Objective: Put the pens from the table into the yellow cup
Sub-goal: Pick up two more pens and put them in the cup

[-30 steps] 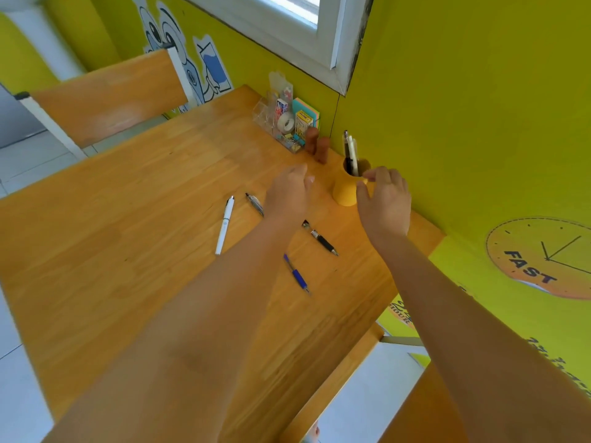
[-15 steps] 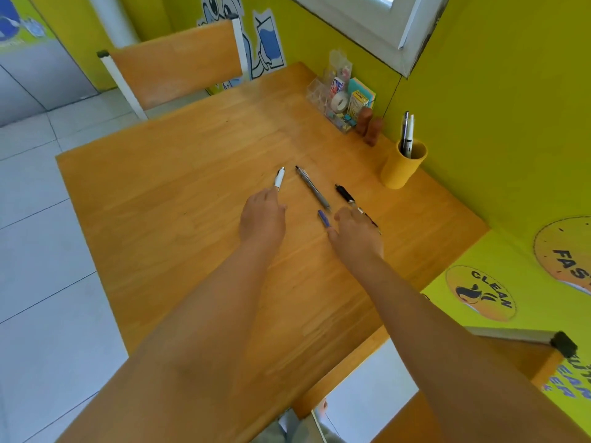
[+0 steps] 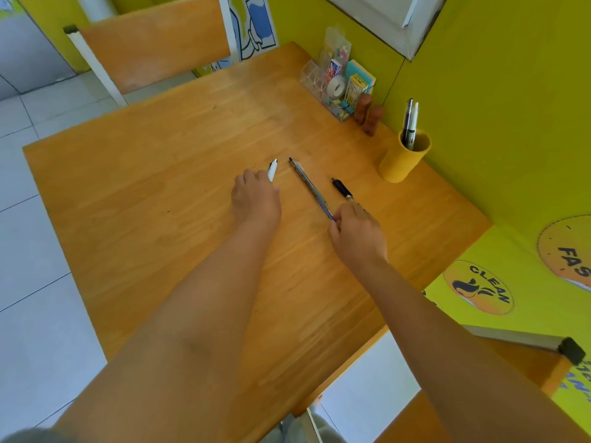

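Three pens [image 3: 309,187] lie beside the upright yellow cup [image 3: 403,158].

Yellow cup [image 3: 403,156], white pen [image 3: 272,170], grey pen [image 3: 308,184], orange-brown wooden table [image 3: 160,187].

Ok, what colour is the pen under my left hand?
White, with a dark tip: the white pen pokes out past the left hand. Head view shows it.
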Tool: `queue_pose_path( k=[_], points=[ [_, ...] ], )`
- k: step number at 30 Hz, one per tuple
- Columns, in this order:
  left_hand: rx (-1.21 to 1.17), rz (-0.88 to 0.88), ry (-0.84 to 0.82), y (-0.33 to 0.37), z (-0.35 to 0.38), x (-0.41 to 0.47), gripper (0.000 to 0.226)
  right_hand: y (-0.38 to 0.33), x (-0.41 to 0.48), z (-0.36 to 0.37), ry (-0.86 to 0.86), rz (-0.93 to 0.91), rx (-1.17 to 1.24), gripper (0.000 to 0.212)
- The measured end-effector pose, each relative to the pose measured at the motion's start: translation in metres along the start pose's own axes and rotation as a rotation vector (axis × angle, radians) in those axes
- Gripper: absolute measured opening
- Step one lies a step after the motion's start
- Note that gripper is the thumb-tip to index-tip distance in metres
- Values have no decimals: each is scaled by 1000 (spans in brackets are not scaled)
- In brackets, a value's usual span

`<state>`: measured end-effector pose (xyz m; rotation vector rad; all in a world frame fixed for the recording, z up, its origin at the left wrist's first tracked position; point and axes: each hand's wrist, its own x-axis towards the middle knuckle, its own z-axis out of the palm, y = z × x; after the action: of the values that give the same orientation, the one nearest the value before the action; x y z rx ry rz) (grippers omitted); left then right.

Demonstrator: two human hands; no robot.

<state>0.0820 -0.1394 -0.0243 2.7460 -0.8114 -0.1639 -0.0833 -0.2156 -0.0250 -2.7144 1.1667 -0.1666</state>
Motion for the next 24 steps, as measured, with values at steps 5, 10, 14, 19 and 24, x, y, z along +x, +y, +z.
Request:
queue_pose_path(
  k=[5,10,14,19,24],
  points=[
    [45,-27,9,3,3,9,38,16,15,-6,109,61,29,21],
    [21,-57,3,4,7,17,37,29,44,-9,66,92,-111,21],
    [13,-70,-9,5,9,21,37,33,57,-5,-1,46,-223,16],
    [-23,-111,-43,6,9,22,28,26,64,-7,-104,79,-217,29],
    [-189,-242,-21,12,-5,24,26,18,63,-7,-183,108,-225,23]
  ],
)
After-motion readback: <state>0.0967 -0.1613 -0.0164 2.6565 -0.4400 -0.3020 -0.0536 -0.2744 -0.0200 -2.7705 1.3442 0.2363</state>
